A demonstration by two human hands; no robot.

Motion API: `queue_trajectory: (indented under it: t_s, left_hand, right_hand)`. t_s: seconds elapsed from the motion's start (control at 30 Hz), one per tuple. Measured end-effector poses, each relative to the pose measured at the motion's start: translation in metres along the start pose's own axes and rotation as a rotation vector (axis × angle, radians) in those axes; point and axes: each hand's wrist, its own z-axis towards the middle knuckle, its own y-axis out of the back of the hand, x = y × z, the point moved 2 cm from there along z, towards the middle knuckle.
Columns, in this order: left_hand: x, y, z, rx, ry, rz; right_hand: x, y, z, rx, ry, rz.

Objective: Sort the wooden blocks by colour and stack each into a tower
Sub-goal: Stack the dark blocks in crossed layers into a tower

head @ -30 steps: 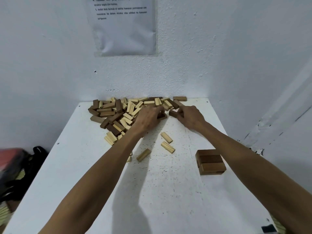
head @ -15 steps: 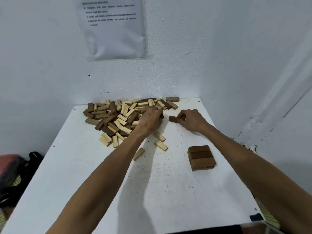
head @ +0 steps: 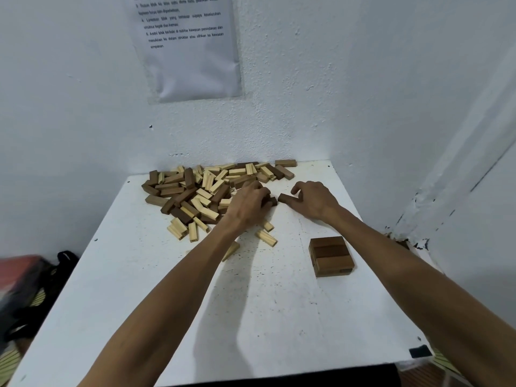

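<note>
Mixed block pile (head: 201, 188) at 12 o'clock on table (head: 251, 317); dark tower (head: 331, 255) at 3 o'clock, loose light blocks (head: 266, 237) partly under left forearm. Left hand (head: 248, 205) fingers clamp a pile-edge dark block (head: 271, 201); right hand (head: 312, 199) fingers pinch a second dark block (head: 284, 198).

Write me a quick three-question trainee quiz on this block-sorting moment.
1. True or false: the started tower on the table's right side is built of light blocks.
2. What does the right hand pinch? A) a light block B) a dark block C) nothing
3. Fill in: the few loose blocks lying on the near side of the pile are ___ in colour.

Key: 1 false, the tower is dark brown. 2 B. 3 light.
</note>
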Motion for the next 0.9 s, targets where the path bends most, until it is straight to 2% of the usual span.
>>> queue_trajectory:
  t_s: [0.1,0.23,0.43,0.7,0.9]
  left_hand:
    - [0.001,0.000,-0.002,0.059,0.036,0.032]
    - [-0.012,0.009,0.002,0.087,0.011,0.103]
    - [-0.014,0.048,-0.001,0.044,0.055,-0.072]
    - [-0.029,0.106,-0.091,-0.045,0.035,-0.282]
    - [-0.030,0.086,-0.175,0.014,0.086,-0.314]
  right_hand:
    - [0.000,0.001,-0.002,0.037,0.023,-0.062]
    - [0.001,0.010,-0.013,-0.003,-0.005,-0.037]
    - [0.012,0.042,-0.041,-0.052,0.025,-0.040]
    - [0.058,0.054,-0.127,-0.084,0.160,0.000]
    - [0.072,0.007,-0.191,0.034,0.209,0.010]
